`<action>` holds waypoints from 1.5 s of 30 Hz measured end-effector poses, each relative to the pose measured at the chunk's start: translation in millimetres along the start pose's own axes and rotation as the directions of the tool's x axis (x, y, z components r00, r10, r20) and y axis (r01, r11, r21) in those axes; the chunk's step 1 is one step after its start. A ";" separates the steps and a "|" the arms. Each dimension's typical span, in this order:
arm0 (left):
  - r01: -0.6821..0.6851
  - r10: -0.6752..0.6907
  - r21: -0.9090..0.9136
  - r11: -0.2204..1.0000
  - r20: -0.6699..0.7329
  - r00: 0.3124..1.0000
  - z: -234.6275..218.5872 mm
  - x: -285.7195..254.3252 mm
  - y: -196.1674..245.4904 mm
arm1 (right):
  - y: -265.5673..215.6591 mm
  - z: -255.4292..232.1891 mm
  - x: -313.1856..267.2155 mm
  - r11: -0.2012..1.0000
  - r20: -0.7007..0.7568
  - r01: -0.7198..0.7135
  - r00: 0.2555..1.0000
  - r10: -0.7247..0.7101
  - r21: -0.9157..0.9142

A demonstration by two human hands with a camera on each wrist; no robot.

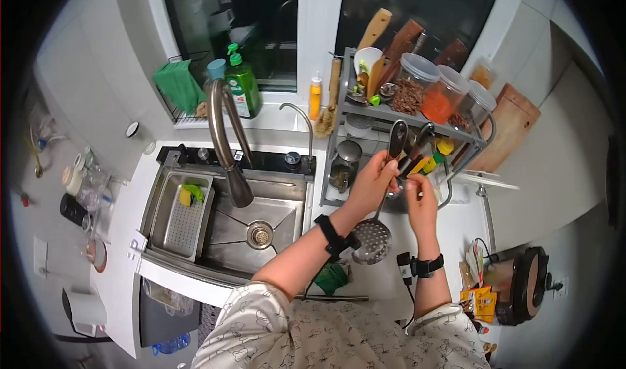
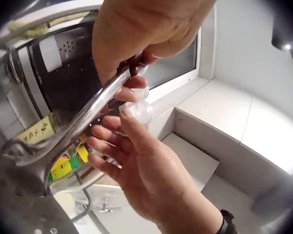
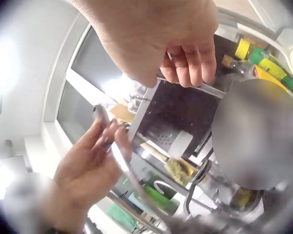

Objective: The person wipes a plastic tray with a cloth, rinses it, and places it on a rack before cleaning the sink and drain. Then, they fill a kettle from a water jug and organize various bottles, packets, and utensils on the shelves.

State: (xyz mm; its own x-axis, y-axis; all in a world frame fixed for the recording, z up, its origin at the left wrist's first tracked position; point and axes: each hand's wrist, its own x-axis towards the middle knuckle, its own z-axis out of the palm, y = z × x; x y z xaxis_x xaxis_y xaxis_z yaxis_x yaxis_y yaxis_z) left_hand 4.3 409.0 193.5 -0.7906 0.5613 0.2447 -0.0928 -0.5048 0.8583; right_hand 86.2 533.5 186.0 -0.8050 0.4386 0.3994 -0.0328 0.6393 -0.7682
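My left hand (image 1: 370, 188) grips the handle of a slotted metal skimmer (image 1: 372, 241) in front of the rack. The skimmer's perforated round head hangs down over the counter. In the left wrist view its shiny shaft (image 2: 90, 109) runs down from the gripping fingers. My right hand (image 1: 422, 205) is close beside the handle, its fingers (image 2: 105, 146) loosely bent and holding nothing visible. A second dark handle (image 1: 420, 144) rises beside the skimmer's; its lower part is hidden behind the hands. In the right wrist view the right hand (image 3: 171, 44) hangs above the left.
A grey rack (image 1: 404, 116) holds lidded jars (image 1: 417, 82) and wooden utensils. To the left is a steel sink (image 1: 287, 206) with a tall faucet (image 1: 225, 141) and a perforated tray (image 1: 176, 222). Green soap (image 1: 242, 85) stands on the sill; a black appliance (image 1: 525, 287) is right.
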 end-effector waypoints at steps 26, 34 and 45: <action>-0.088 0.112 0.364 0.927 -0.048 0.993 -22.4 52.8 -50.1 | 68.4 -29.4 -103.3 0.978 0.347 -0.208 0.917 0.198 -0.010; -0.048 0.151 0.661 0.749 -0.099 0.984 -48.8 45.1 -62.1 | 95.2 -89.7 -162.2 0.904 0.321 -0.399 0.845 0.428 -0.154; -0.107 0.197 0.783 0.613 -0.019 0.980 -56.3 -28.9 -75.9 | 106.8 -233.8 -310.3 0.333 -0.303 -0.896 0.418 0.856 -0.294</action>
State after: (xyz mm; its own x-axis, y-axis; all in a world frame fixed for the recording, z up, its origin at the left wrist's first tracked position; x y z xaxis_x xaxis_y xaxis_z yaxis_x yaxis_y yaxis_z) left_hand 0.1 394.2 95.9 -0.8050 0.4381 0.3999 0.5019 0.1436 0.8529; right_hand 471.0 613.3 96.9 -0.1849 0.9224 -0.3391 0.8842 0.0056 -0.4670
